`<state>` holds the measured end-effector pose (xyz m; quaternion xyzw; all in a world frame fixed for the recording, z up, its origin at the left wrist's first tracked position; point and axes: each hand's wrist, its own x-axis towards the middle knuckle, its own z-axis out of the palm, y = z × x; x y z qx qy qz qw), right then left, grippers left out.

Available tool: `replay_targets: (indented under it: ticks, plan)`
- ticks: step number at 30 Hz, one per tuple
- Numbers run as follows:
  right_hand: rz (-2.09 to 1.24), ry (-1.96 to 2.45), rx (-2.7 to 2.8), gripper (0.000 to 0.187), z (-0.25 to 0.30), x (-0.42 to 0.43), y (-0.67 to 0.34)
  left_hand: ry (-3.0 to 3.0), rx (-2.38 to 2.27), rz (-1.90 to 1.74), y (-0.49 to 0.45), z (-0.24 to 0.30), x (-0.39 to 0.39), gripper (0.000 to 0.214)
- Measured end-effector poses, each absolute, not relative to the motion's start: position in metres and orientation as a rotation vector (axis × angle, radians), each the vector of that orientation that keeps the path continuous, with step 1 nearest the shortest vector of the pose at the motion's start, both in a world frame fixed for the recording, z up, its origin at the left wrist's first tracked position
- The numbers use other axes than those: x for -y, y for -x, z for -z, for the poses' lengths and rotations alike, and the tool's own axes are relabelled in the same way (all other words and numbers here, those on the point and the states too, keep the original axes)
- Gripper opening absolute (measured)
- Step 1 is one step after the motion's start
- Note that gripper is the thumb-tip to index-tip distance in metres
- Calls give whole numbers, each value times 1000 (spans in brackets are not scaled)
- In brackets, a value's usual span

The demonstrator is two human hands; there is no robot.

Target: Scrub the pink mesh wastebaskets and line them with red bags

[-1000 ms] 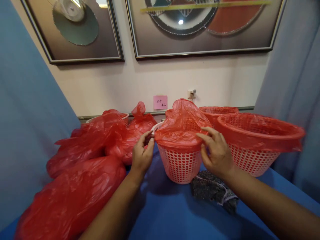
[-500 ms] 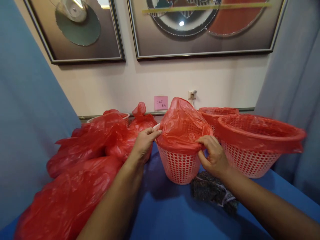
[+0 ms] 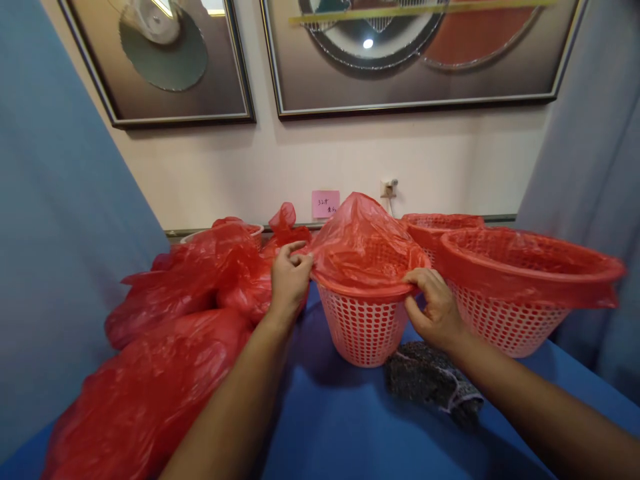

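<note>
A pale perforated plastic basket (image 3: 364, 330) stands upright on the blue tabletop in front of me. A thin red plastic bag (image 3: 363, 230) lies over its mouth, folded over the front rim and rising to a peak at the back. My left hand (image 3: 291, 277) pinches the bag's edge at the left side of the rim. On the front right of the rim, my right hand (image 3: 433, 303) pinches the bag between thumb and fingers. Below my right hand lies a dark bundle (image 3: 433, 380) tied with a pale cord; its kind is unclear.
Red-lined baskets stand to the right, a large one (image 3: 510, 323) before a smaller one (image 3: 443, 221). Filled red bags (image 3: 165, 387) heap up at left, before a white-rimmed basket (image 3: 257, 231). Behind are a wall, a pink note (image 3: 325, 204) and a socket (image 3: 389, 189).
My left hand has pulled the bag's left edge outward over the rim, which the bag now covers. My right hand has shifted slightly right along the rim. The view has moved a little.
</note>
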<state>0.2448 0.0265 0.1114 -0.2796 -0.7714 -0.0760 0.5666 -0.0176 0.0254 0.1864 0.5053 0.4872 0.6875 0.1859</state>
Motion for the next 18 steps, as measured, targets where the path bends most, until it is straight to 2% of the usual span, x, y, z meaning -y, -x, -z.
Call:
replay_targets:
  ticks: [3,8,14,16,18]
  plan:
    - [171,648,1833,23,-112,-29,-249,-1272,-1369,-2079,31,-158,-25,32]
    - [170,634,1830,26,-110,-33,-249,-1147,-1332,-2028,40,-117,-27,31]
    - [487,641,1693,55,-126,8,-231,-1122,-1282,-1962,32,-107,-31,40]
    - [520,545,1822,53,-136,25,-216,-1105,-1257,-1981,30,-107,-31,43]
    - [491,506,1958,43,-142,32,-200,-1073,-1219,-2048,30,-108,-29,43]
